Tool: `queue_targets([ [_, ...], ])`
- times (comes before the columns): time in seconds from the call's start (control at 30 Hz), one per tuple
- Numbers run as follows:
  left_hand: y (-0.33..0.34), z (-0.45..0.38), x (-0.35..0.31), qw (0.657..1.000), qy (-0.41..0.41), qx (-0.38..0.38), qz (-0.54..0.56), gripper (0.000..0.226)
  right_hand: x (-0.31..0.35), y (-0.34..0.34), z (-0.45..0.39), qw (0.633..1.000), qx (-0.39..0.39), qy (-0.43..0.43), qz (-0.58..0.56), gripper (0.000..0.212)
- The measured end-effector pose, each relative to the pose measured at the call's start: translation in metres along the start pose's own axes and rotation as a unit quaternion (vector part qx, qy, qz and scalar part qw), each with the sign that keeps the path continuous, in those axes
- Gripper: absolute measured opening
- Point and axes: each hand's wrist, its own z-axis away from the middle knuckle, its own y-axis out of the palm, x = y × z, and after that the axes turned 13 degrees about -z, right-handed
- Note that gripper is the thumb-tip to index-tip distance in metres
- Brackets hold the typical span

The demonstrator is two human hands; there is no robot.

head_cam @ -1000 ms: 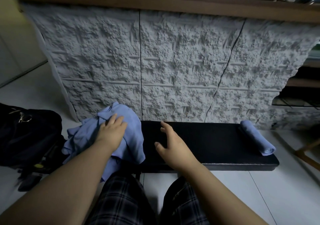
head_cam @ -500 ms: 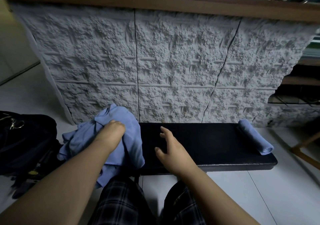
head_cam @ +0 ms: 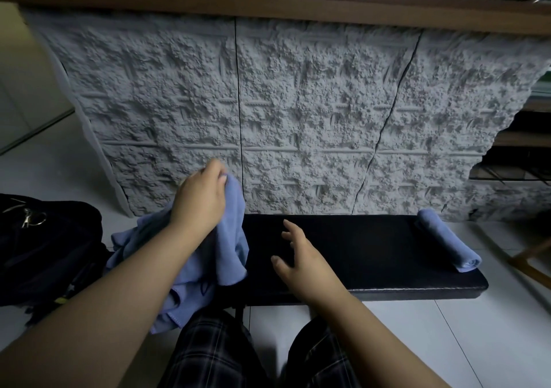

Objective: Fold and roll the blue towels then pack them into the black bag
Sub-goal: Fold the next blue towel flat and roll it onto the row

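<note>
Your left hand (head_cam: 200, 201) grips loose blue towel (head_cam: 229, 238) near its top, fingers curled round cloth, lifted above left end of black bench (head_cam: 372, 253) — rest of towel hangs down over heap of blue cloth (head_cam: 134, 235). Your right hand (head_cam: 301, 261) hovers over bench, fingers spread and relaxed, holding nothing. Rolled towel (head_cam: 445, 240) lies at bench's right end, well apart from both hands. Black bag (head_cam: 44, 250) sits on floor to your left — just beside heap.
</note>
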Motion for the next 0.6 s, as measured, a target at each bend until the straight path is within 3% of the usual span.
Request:
queue_targets([
  [0.17,-0.051,0.003,-0.047,0.991,0.043,-0.051,0.116,0.011,0.034,0.004,-0.003,0.995,0.015,-0.06,-0.083,0.073],
  [0.27,-0.065,0.011,-0.067,0.979,0.064,-0.045,0.188,0.005,0.051,0.002,0.001,0.99,-0.031,-0.12,-0.066,0.027],
  [0.33,-0.067,0.017,-0.072,0.978,0.06,-0.03,0.197,0.014,0.061,-0.005,0.005,0.985,-0.074,-0.134,-0.076,0.009],
  [0.47,-0.066,0.038,-0.068,0.976,0.079,-0.047,0.198,0.012,0.077,-0.026,0.015,0.969,-0.14,-0.116,-0.168,0.016],
  [0.5,-0.067,0.046,-0.067,0.974,0.086,-0.048,0.203,0.02,0.08,-0.032,0.018,0.965,-0.145,-0.101,-0.195,0.02],
  [0.6,-0.074,0.079,-0.07,0.962,0.062,0.027,0.264,0.033,0.085,-0.046,0.022,0.955,-0.151,-0.061,-0.25,0.033],
])
